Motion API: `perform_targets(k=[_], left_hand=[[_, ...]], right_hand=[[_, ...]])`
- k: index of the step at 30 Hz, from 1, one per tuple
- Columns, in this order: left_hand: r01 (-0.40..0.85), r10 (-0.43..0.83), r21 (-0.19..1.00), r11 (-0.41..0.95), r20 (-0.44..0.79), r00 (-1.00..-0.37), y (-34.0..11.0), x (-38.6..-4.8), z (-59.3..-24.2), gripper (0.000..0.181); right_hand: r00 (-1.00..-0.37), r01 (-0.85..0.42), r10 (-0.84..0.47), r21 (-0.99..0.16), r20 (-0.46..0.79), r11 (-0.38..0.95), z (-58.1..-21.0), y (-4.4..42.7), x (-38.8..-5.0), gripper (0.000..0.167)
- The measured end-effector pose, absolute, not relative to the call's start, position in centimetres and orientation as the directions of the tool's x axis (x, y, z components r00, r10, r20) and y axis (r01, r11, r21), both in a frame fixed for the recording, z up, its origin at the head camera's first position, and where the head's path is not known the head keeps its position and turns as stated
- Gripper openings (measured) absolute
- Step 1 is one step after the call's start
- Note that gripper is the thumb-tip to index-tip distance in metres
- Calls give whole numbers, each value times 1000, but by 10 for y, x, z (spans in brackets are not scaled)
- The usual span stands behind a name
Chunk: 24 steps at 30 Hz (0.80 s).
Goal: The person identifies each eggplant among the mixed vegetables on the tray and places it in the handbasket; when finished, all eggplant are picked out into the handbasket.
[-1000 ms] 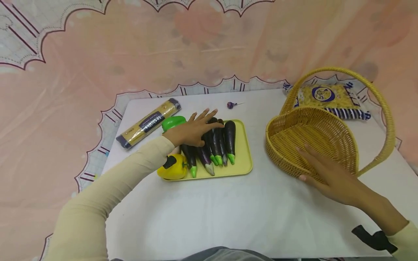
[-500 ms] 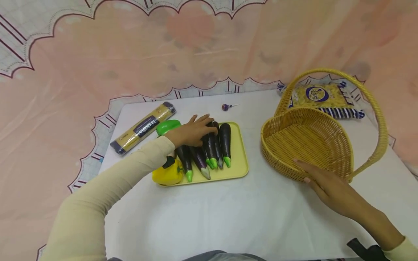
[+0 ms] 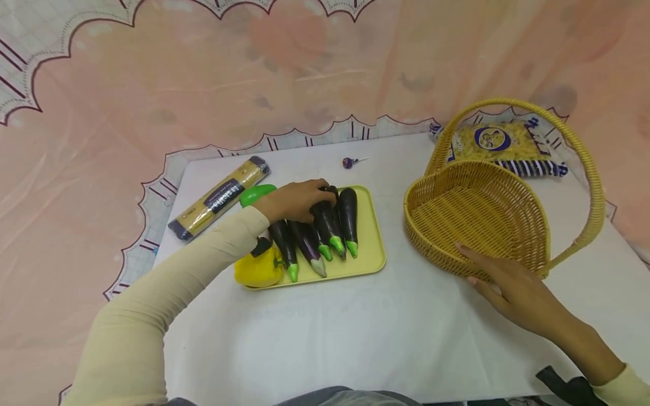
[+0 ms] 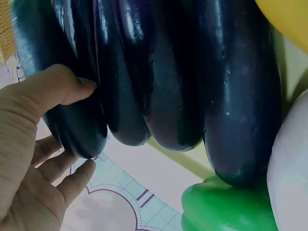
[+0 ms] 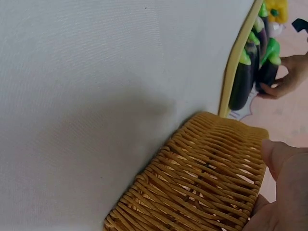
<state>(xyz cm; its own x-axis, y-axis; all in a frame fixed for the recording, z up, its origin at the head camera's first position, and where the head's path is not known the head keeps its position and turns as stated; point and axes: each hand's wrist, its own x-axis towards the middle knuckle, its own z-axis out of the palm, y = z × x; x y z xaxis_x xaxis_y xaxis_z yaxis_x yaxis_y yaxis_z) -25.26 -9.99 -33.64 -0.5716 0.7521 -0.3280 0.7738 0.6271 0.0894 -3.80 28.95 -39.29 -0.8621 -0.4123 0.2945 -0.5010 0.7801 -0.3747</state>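
My left hand (image 3: 299, 201) reaches over a yellow tray (image 3: 373, 248) of eggplants and grips one dark eggplant (image 3: 325, 221) by its rounded end. The left wrist view shows the thumb across that eggplant (image 4: 79, 127) and the other fingers around its far side. Several more eggplants lie side by side on the tray, one of them (image 3: 347, 214) to the right of the held one. My right hand (image 3: 523, 293) holds the near rim of a wicker basket (image 3: 477, 208), thumb outside and fingers inside. No item shows inside the basket.
On the tray's left are a yellow bell pepper (image 3: 259, 269) and a green pepper (image 3: 256, 194), with a pale object (image 4: 293, 159) partly hidden. Behind lie a spaghetti packet (image 3: 218, 197) and a lollipop (image 3: 347, 163). A pasta bag (image 3: 500, 144) sits behind the basket's tall handle (image 3: 591, 169).
My left hand has gone from spread fingers above the eggplants to gripping one, which has shifted and tilted slightly. The right hand stays at the basket's rim.
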Motion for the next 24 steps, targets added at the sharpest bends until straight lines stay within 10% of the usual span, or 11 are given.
perform_targets(k=[24], left_hand=[[777, 807, 223, 589, -209, -552, -92, -259, -315, 53]], right_hand=[[-837, -524, -412, -312, 359, 792, -397, 288, -39, 80]])
